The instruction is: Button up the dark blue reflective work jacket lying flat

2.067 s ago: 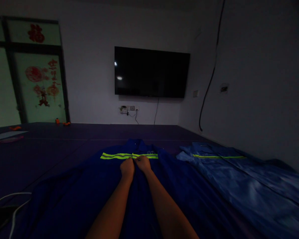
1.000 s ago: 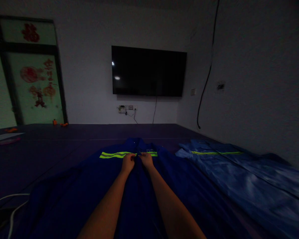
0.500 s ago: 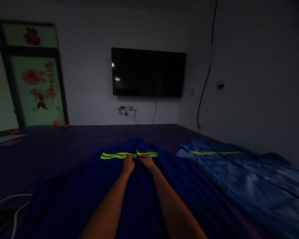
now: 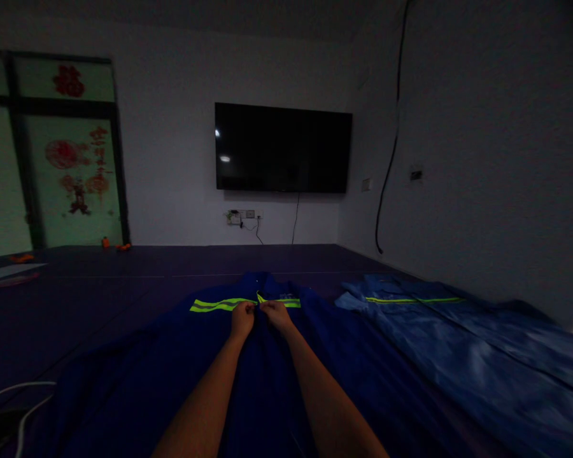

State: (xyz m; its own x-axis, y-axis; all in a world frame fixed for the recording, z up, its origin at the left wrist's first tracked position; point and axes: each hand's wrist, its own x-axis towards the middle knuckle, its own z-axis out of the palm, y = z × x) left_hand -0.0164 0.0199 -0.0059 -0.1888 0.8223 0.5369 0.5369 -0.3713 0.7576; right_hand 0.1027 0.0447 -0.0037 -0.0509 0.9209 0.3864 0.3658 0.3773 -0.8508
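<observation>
A dark blue work jacket [image 4: 172,375] with a yellow-green reflective stripe across its chest lies spread out in front of me, collar pointing away. At the middle of that stripe, my left hand [image 4: 243,320] pinches the front edge of the jacket with closed fingers. Close beside it, my right hand [image 4: 275,315] is closed on the other front edge, where the stripe is lifted a little. The fingertips nearly meet at the front opening. Whatever small fastening may sit between them is too dark to make out.
To the right lies a lighter blue jacket [image 4: 458,343] with a thin yellow stripe. A white cable [image 4: 26,416] curls at the lower left. Small orange objects [image 4: 123,247] sit by the glass door [image 4: 71,184]. A television [image 4: 282,149] hangs on the far wall, over the dark purple floor [image 4: 138,267].
My view has tipped slightly upward, so everything sits a little lower. Both hands stay at the jacket's front opening, with the fingers shifted only slightly.
</observation>
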